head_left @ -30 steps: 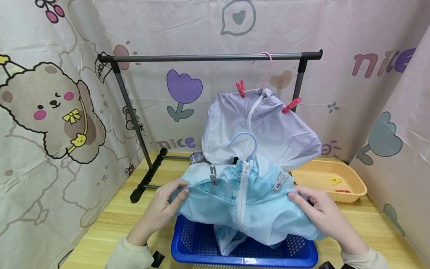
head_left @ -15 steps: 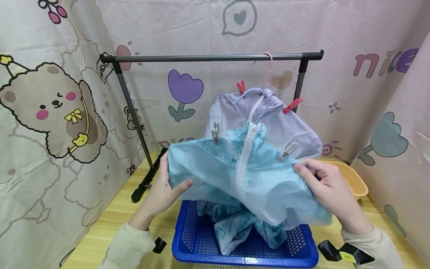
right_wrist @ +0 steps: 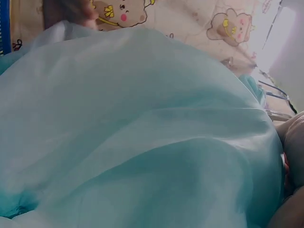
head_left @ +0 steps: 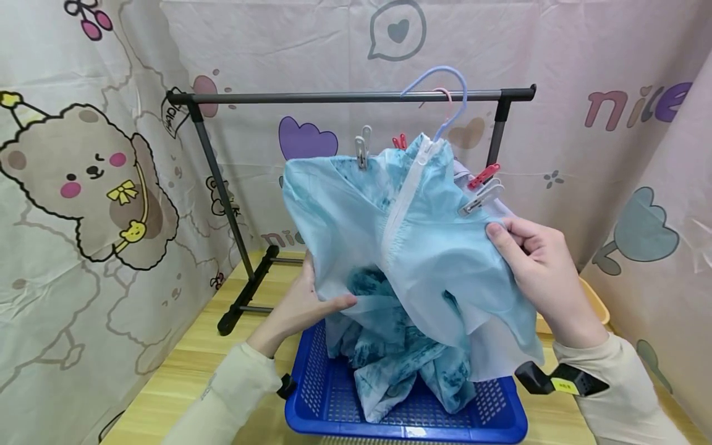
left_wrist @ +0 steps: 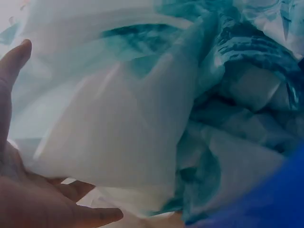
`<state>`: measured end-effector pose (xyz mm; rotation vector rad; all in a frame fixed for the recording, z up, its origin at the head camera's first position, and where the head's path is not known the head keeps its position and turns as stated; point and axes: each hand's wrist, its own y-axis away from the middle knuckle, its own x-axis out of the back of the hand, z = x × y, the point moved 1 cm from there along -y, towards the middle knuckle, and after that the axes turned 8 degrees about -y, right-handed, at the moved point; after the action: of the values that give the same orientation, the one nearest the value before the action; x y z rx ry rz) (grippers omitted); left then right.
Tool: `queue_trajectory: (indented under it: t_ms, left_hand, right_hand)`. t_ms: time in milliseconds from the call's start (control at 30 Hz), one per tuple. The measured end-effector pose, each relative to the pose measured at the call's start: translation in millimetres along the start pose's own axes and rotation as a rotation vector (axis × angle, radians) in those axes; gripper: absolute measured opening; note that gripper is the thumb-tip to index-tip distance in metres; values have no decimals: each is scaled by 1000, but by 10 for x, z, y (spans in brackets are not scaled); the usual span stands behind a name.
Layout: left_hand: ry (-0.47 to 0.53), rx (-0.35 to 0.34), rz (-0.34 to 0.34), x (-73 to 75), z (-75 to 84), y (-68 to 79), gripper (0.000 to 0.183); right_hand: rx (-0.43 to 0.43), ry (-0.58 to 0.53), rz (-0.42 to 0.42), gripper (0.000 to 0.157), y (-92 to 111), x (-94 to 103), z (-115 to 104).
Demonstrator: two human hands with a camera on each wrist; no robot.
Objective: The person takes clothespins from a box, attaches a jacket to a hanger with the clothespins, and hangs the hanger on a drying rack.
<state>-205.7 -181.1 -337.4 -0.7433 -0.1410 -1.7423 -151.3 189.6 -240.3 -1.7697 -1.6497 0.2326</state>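
A light blue zip-up jacket [head_left: 345,210] hangs on a hanger with a blue hook [head_left: 445,71], raised in front of the rack. The hook overlaps the rail in the head view; contact cannot be judged. Grey clothespins [head_left: 363,148] are clipped at both shoulders. My right hand [head_left: 542,266] pinches the jacket's right-side shoulder between thumb and fingers. My left hand [head_left: 306,303] lies at the lower left side, its thumb straight across the front. Spread, fairly straight fingers [left_wrist: 90,216] show beneath the fabric in the left wrist view. Patterned lower cloth [head_left: 400,352] trails into a blue basket [head_left: 406,429].
The dark rack's rail [head_left: 289,97] runs across the back. A lilac jacket with red clothespins [head_left: 484,176] hangs there on a pink hanger [head_left: 445,93], mostly hidden. A yellow tray [head_left: 594,301] stands at right, partly covered. Printed cloth [head_left: 628,161] surrounds the wooden table [head_left: 183,377].
The light blue jacket and its hanger have risen from above the basket to rail height. My left hand has slid from the shoulder down to the side; my right hand keeps its pinch.
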Motion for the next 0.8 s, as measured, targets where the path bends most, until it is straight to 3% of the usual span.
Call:
queue_trajectory:
  t_ms: [167, 333, 433, 633, 800]
  left_hand:
    - [-24, -46, -75, -158, 29, -112, 101]
    - [-41, -62, -152, -336, 61, -184, 103]
    - [-50, -111, -187, -459, 73, -241, 111]
    - [-71, -203, -217, -688, 109, -364, 101]
    - [-16, -281, -267, -880, 157, -448, 96]
  right_hand:
    - [20, -21, 24, 21, -110, -20, -106]
    - [39, -50, 48, 21, -203, -41, -200]
    - [28, -77, 61, 21, -250, -53, -250]
    - [32, -122, 79, 19, -328, -83, -365]
    - [47, -161, 92, 18, -364, -122, -450]
